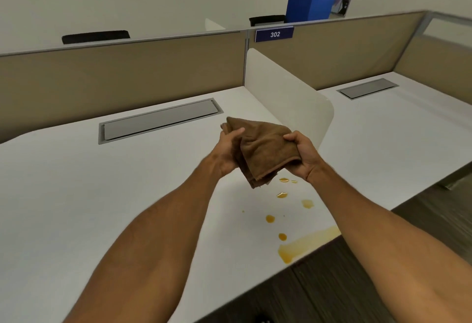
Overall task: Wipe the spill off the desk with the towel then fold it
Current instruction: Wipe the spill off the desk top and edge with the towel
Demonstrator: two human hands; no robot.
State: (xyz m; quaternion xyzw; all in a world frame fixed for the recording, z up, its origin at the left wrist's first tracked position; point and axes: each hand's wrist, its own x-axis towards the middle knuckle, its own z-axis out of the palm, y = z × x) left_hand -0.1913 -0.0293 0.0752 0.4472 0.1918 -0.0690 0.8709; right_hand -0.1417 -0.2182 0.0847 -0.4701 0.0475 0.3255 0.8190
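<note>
- A brown towel (265, 151), bunched into loose folds, is being held in the air above a white desk (102, 195) by two bare hands.
- The left hand (227, 154) is being closed around the towel's left edge, with the thumb laid across the cloth.
- The right hand (302, 155) is being clenched on the towel's right edge, fingers curled over the fabric.
- The towel's lowest corner is being left hanging just above the desk, near the far end of an amber spill (301, 246).
- The spill is being shown as scattered drops trailing toward a long streak at the desk's near edge, close to the right forearm.
- A grey cable hatch (161, 119) is being seen set into the desk beyond the hands.
- A white rounded divider (288, 93) is being seen standing upright to the right of the towel, between this desk and the next one.
- A blue sign reading 302 (274, 34) is being seen on the tan partition (127, 72) behind.
</note>
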